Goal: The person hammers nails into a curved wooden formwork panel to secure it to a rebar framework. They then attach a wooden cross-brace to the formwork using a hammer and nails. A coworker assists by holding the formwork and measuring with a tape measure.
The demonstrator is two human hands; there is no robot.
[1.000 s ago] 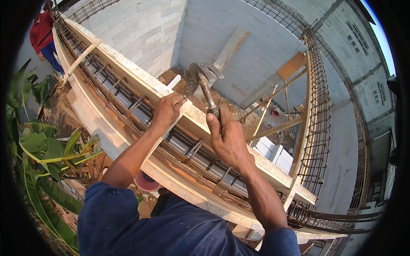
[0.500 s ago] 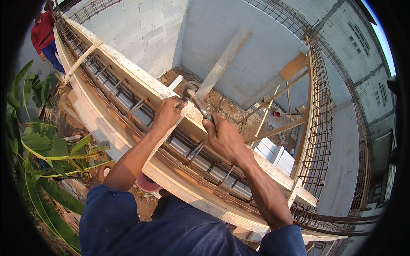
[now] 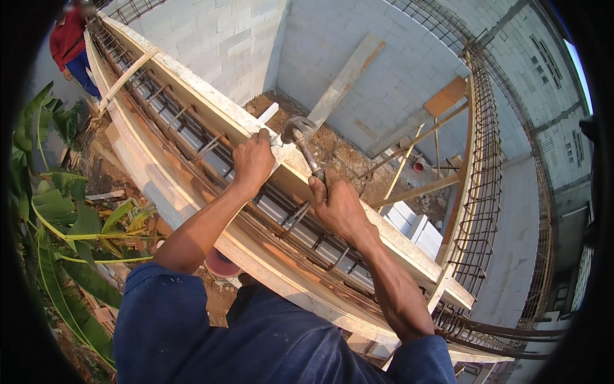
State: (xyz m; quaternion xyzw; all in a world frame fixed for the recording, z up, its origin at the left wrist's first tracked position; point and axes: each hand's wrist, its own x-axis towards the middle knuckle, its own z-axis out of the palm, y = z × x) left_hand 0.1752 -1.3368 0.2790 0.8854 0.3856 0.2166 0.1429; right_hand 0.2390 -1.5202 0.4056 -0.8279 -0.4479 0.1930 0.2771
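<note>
Over the inner formwork plank [image 3: 409,250] | right hand [image 3: 342,208]: wrapped firmly round the handle of the claw hammer [image 3: 308,152] | left hand [image 3: 254,161]: fingers curled at the wooden batten [image 3: 277,165], any held item indiscernible | hammer head: near left fingertips; a glancing blow could bruise them | beyond: block wall [image 3: 419,64]

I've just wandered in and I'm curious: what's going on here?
A person has a hammer in the right-hand grip, with its head over a long plank. The left-hand grip is at that plank, close to the hammer's head; whether it pinches anything can't be made out. Steel bars run alongside the plank, and someone in a red top is off to the left.
</note>
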